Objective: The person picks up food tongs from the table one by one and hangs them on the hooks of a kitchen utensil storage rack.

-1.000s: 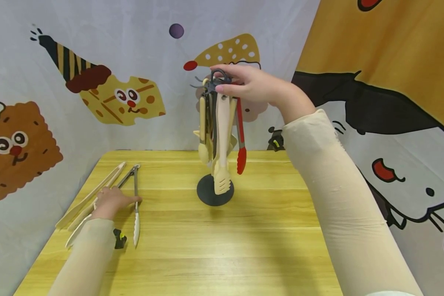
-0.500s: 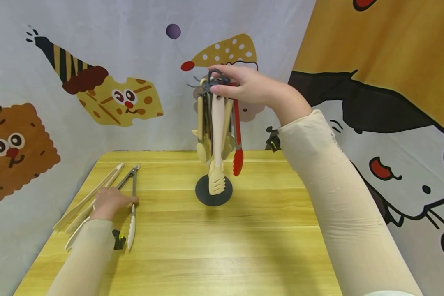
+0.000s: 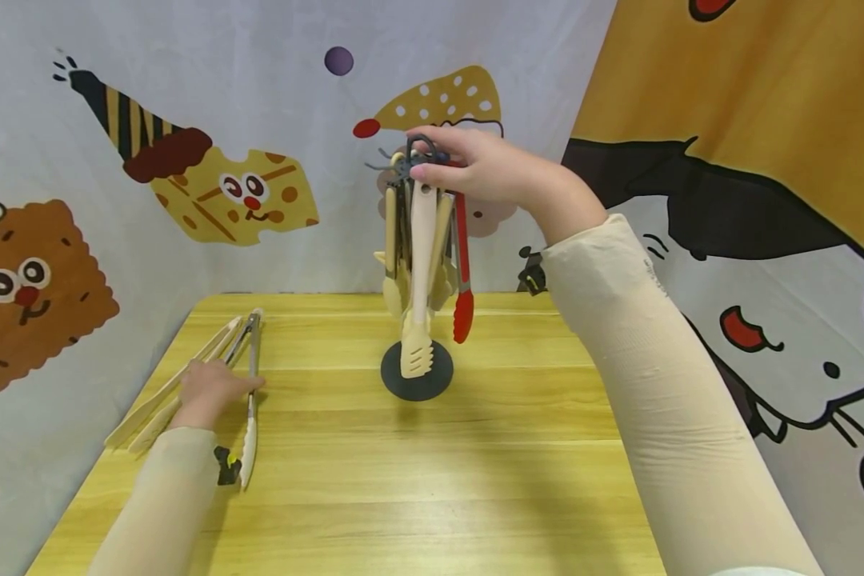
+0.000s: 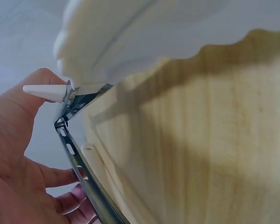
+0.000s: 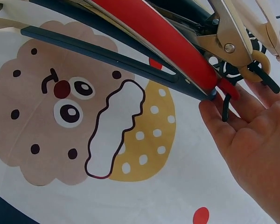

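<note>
My left hand (image 3: 209, 392) grips metal tongs (image 3: 253, 356) with white scalloped tips, low over the left part of the table. In the left wrist view, the thumb lies at one arm and the fingers touch the other metal arm (image 4: 91, 186). The tongs' arms stand partly spread. At the middle back, my right hand (image 3: 486, 168) holds the top of a dark utensil stand (image 3: 439, 380), thumb and fingers around its looped top. From it hang several utensils, among them cream slotted-tip tongs (image 3: 416, 352) and red tongs (image 3: 463, 312). The right wrist view shows the fingers by the hooks (image 5: 227, 106).
Pale beige tongs (image 3: 137, 420) lie on the wooden table (image 3: 403, 496) beside and left of the left hand, partly hidden by it. A curtain (image 3: 274, 104) with cartoon prints hangs behind the table and down both sides.
The metal tongs' arms have drawn closer together in my left hand, and their hinge end has shifted left and slightly away. The cream slotted tongs on the stand have swung slightly left.
</note>
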### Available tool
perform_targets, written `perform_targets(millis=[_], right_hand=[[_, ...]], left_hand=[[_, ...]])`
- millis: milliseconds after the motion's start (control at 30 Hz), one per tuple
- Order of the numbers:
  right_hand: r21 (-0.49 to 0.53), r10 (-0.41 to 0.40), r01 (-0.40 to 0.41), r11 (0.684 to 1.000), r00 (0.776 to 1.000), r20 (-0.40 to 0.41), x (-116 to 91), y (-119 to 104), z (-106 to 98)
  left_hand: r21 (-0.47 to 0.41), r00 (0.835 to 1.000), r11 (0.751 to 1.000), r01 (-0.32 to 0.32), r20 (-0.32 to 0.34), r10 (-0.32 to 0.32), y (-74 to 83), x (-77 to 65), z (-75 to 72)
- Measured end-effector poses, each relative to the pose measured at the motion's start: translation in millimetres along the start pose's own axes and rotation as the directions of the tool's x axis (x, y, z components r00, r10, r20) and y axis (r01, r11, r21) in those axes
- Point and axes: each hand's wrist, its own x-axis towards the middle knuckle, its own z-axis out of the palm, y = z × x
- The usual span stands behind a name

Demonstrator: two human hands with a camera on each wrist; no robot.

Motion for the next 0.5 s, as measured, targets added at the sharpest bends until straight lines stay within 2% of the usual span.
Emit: perform_targets(millis=[200, 433, 500], right_hand=[[0.003, 0.01, -0.01, 1.0, 1.0, -0.005, -1, 0, 0], [-0.006, 0.004, -0.004, 1.0, 1.0, -0.009, 0, 0, 1], [-0.006, 0.006, -0.006, 1.0, 1.0, -0.01, 0, -1, 1]], left_hand=[[-0.052, 0.995, 0.996, -0.067, -0.084, 0.063, 1.5, 2.8, -4.7], [-0.178, 0.991, 0.983, -0.042, -0.132, 0.018, 12.5, -0.8, -15.1], [-0.199, 0.99, 0.978, -0.055, -0.141, 0.026, 17.0, -2.6, -18.3]])
